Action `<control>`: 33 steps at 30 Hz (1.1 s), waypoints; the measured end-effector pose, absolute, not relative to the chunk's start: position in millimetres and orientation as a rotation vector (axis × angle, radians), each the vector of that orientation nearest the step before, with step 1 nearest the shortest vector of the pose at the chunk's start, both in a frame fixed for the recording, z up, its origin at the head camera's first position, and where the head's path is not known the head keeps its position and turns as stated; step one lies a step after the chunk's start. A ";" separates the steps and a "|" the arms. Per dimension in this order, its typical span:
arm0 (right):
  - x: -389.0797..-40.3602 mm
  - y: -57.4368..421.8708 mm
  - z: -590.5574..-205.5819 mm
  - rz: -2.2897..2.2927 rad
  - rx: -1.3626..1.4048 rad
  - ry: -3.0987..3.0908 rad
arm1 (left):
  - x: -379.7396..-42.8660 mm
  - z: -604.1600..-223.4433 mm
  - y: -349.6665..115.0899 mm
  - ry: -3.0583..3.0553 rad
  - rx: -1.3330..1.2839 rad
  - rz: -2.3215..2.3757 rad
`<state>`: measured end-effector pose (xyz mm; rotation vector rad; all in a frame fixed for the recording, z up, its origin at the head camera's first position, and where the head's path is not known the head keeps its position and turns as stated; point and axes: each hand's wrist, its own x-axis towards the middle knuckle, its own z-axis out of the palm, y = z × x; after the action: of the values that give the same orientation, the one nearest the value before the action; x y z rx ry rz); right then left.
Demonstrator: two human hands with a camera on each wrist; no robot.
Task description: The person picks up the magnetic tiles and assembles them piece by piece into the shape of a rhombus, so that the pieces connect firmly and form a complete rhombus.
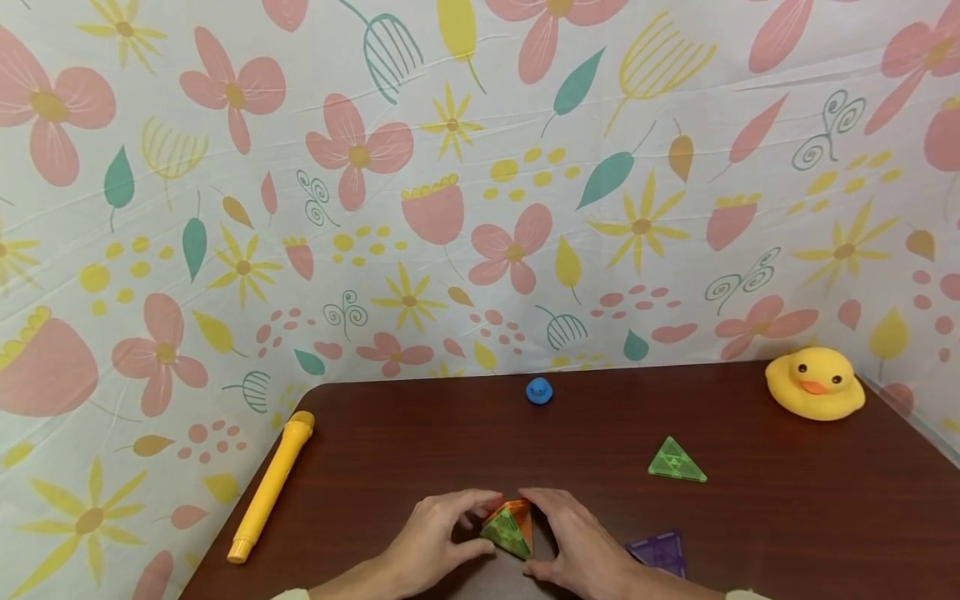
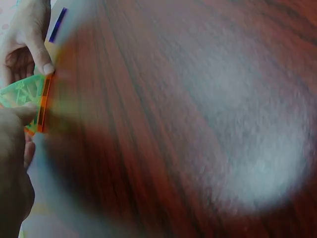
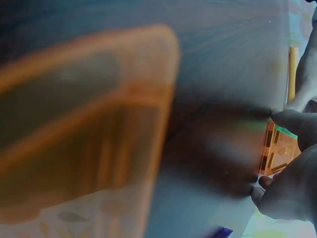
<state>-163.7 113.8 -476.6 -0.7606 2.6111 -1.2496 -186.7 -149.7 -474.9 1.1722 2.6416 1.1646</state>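
A small pyramid of magnetic triangle tiles (image 1: 508, 527), green in front and orange behind, stands at the near middle of the dark wooden table (image 1: 787, 517). My left hand (image 1: 474, 528) grips it from the left, fingers curled over the top and thumb below. My right hand (image 1: 542, 533) grips it from the right in the same way. The left wrist view shows the green tile (image 2: 21, 91) with the orange tile's edge (image 2: 45, 101) beside it. In the right wrist view the orange tile (image 3: 277, 148) is pinched between fingertips (image 3: 292, 121).
A loose green triangle tile (image 1: 676, 461) lies to the right, and a purple tile (image 1: 660, 550) sits by my right wrist. A yellow rubber duck (image 1: 816, 383) sits back right, a small blue duck (image 1: 538, 390) back centre, a yellow flashlight (image 1: 272, 485) at the left edge. Floral cloth (image 1: 450, 167) surrounds the table.
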 end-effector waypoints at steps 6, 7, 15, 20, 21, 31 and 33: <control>-164.4 114.1 -474.1 -1.217 -0.754 2.621 | -192.4 -478.3 -154.7 2.633 1.224 1.077; -164.3 114.0 -473.8 -1.214 -0.755 2.623 | -193.0 -478.7 -154.8 2.632 1.229 1.078; -164.7 113.2 -472.9 -1.211 -0.748 2.636 | -194.0 -480.9 -152.6 2.646 1.234 1.093; -165.2 113.6 -473.3 -1.210 -0.745 2.638 | -193.6 -481.7 -151.5 2.662 1.239 1.092; -165.3 113.7 -473.4 -1.211 -0.746 2.638 | -193.5 -481.8 -151.3 2.664 1.239 1.093; -166.4 115.5 -474.0 -1.224 -0.765 2.625 | -193.2 -481.1 -151.6 2.669 1.212 1.076; -166.4 116.4 -473.7 -1.235 -0.771 2.610 | -193.0 -481.0 -151.8 2.670 1.212 1.072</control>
<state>-166.4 116.4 -473.7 -0.7712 2.6098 -1.2355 -193.0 -151.8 -481.0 1.2119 2.6696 1.0723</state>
